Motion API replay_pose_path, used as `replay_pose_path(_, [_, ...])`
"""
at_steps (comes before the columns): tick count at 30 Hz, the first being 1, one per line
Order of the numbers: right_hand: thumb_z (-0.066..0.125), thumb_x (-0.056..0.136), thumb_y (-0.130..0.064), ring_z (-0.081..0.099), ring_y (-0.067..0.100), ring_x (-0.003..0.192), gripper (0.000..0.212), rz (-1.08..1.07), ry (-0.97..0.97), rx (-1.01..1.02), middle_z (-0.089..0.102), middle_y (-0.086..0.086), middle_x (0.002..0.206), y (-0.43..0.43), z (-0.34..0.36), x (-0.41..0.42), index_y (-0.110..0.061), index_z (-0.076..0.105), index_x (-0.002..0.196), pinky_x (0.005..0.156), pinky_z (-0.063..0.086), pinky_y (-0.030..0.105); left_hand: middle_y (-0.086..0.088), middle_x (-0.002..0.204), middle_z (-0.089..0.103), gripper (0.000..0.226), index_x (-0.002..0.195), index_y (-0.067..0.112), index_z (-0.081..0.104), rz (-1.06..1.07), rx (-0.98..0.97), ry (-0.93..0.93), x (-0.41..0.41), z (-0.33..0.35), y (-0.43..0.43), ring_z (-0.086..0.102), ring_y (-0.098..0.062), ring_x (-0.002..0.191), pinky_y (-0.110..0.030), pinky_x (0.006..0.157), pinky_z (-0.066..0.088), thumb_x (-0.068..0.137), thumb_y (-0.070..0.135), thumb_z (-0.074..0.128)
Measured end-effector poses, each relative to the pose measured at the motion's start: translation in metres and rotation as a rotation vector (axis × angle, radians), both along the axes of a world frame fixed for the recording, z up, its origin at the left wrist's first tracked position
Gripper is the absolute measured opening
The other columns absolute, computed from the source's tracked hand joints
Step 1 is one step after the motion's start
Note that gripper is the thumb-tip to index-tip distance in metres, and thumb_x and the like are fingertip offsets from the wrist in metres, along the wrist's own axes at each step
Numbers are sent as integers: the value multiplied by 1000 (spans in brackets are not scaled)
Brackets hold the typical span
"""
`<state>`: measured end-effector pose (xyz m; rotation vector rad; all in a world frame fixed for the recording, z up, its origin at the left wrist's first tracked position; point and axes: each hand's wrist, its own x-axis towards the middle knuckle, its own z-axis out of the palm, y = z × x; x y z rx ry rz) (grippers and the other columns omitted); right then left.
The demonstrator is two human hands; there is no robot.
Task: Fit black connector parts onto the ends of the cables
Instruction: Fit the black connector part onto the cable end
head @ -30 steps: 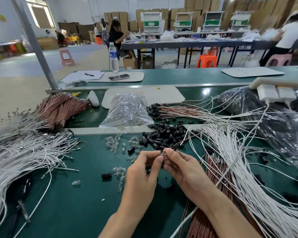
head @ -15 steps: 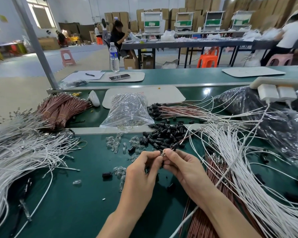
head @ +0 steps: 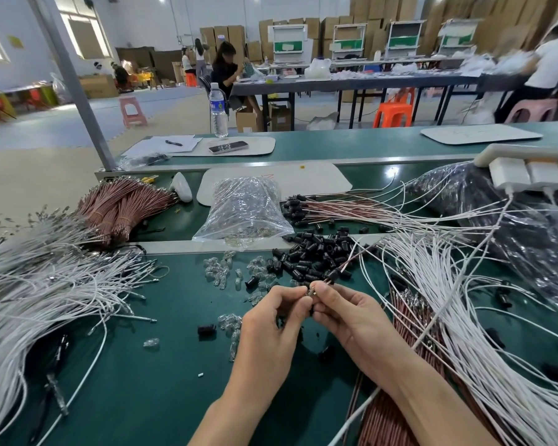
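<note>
My left hand (head: 271, 320) and my right hand (head: 348, 313) meet fingertip to fingertip over the green bench. Between them they pinch the metal ends of a thin cable pair (head: 348, 263), one brown and one white, which runs up and right. A black connector part (head: 335, 273) sits on that cable just beyond my right fingertips. What my left fingers pinch is too small to make out. A pile of loose black connector parts (head: 316, 252) lies right behind the hands. Finished brown cables with black ends (head: 306, 206) lie further back.
White cables lie in heaps at left (head: 39, 284) and at right (head: 464, 317). Bundled brown cables (head: 123, 207) lie at back left, more under my right forearm (head: 397, 423). A clear bag of small parts (head: 244, 209) and scattered clear pieces (head: 218, 272) sit mid-bench. A power strip (head: 525, 170) hangs at right.
Both hands stay together in the same spot; the fingertips have shifted only slightly on the cable ends. Nothing else has visibly moved.
</note>
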<state>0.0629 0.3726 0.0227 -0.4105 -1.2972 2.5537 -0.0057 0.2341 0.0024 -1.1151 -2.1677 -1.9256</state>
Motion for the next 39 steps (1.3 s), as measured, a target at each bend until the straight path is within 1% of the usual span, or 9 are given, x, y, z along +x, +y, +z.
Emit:
replay_pose_path(8, [83,68,-26,69,9,67,26,14,-11,12,74,7,79,2,-1,0,-8,82,87,64,57,18,21,100,74,15,108,47,64,-6,3,-2,1,1,-1,72,-4,96,-18,82,55,96,38,62])
replay_pose_path(15, [84,65,-26,69,9,65,27,13,-20,40,72,7,76,0,-1,0,-8,82,84,63,57,18,20,100,74,14,109,40,66,-9,-4,4,2,1,-1,72,-5,96,-21,81,57,97,33,64])
replay_pose_path(18, [83,66,-25,69,10,65,25,-5,-8,16,71,7,75,-2,0,0,-8,82,85,63,58,18,20,102,74,17,110,40,66,-4,6,2,2,3,1,72,-5,98,-18,82,55,98,29,65])
replay_pose_path(20, [82,67,-24,70,10,66,24,-8,3,-15,71,8,75,-2,1,0,-8,82,85,63,58,18,22,103,72,19,111,40,66,14,-10,46,3,5,2,71,-4,99,-15,83,53,98,26,65])
replay_pose_path(24, [82,70,-25,72,12,76,24,27,14,-27,74,10,86,-3,0,-1,-8,81,88,69,58,21,21,100,69,22,108,38,63,52,-47,130,3,4,2,69,-4,95,-9,79,49,96,21,70])
replay_pose_path(27, [83,71,-25,71,13,77,27,50,-1,-33,73,11,90,-4,-2,-2,-7,81,92,69,58,21,22,98,67,25,105,38,62,106,-76,183,2,4,0,67,-2,93,-8,78,47,95,17,71])
replay_pose_path(34, [82,76,-27,74,12,84,29,101,33,-42,77,8,92,-1,-4,-1,-9,81,98,74,57,19,23,100,69,25,100,39,64,129,-69,188,2,5,0,68,0,93,-8,77,47,92,17,73])
replay_pose_path(37, [85,73,-28,74,13,84,31,107,24,-41,77,8,93,-1,-4,-1,-9,81,97,73,58,20,23,99,67,24,103,42,63,125,-78,224,3,6,0,68,-1,92,-9,76,48,95,20,69])
replay_pose_path(39, [91,68,-31,74,14,84,40,106,26,-49,76,10,95,-1,-4,-2,-7,81,98,72,59,21,23,99,65,17,106,42,62,122,-85,250,2,7,0,67,-3,93,-11,76,50,96,28,65])
